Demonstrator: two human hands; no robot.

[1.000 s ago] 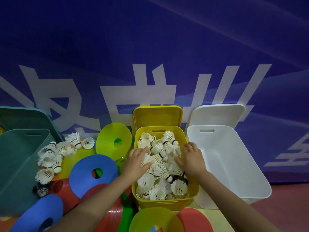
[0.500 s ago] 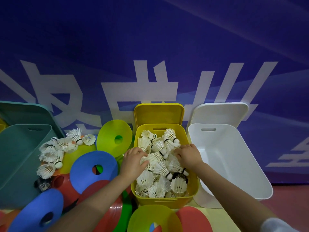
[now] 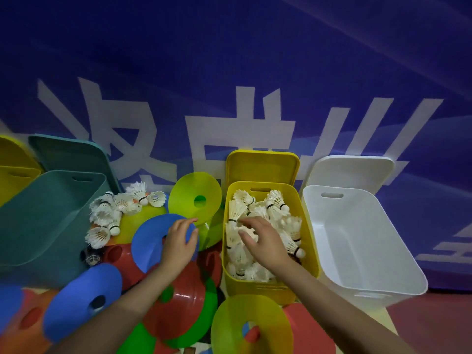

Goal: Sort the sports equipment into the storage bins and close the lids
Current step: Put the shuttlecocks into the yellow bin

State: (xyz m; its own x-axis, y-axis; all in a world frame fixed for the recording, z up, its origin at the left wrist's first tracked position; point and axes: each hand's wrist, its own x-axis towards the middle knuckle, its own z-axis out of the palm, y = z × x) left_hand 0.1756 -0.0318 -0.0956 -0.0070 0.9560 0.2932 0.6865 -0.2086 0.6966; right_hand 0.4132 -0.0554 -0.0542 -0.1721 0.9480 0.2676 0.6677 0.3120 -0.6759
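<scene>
The left grip [image 3: 178,241] lies with fingers straight and lightly spread, palm down on the right part of a blue disc cone [image 3: 153,238], holding nothing. The right grip [image 3: 263,241] hangs over the yellow bin [image 3: 310,251], fingers relaxed and spread, fingertips among the white shuttlecocks [image 3: 275,205] that fill the bin nearly to its rim; whether a shuttlecock is caught between its fingers cannot be told.

The yellow bin's lid [image 3: 263,166] stands upright behind it, leaning on the blue wall banner [image 3: 229,60]. Just right of it sits a white bin [image 3: 357,238], with its white lid [image 3: 352,169] propped behind in the same way. At the left stands a teal bin [image 3: 46,215] with a teal lid [image 3: 69,152] behind it, and at the far left edge part of another yellow container [image 3: 12,164] shows.

Between the teal and yellow bins lies a loose heap of shuttlecocks [image 3: 112,213], resting on a yellow-green cone [image 3: 138,223] and the cones around it. A yellow-green disc cone [image 3: 195,198] stands tilted against the banner beside the yellow bin. Nearer the camera, red cones [image 3: 178,310], a green cone [image 3: 201,325], a second blue cone [image 3: 81,302] and another yellow-green cone [image 3: 250,325] overlap in a pile on the floor.
</scene>
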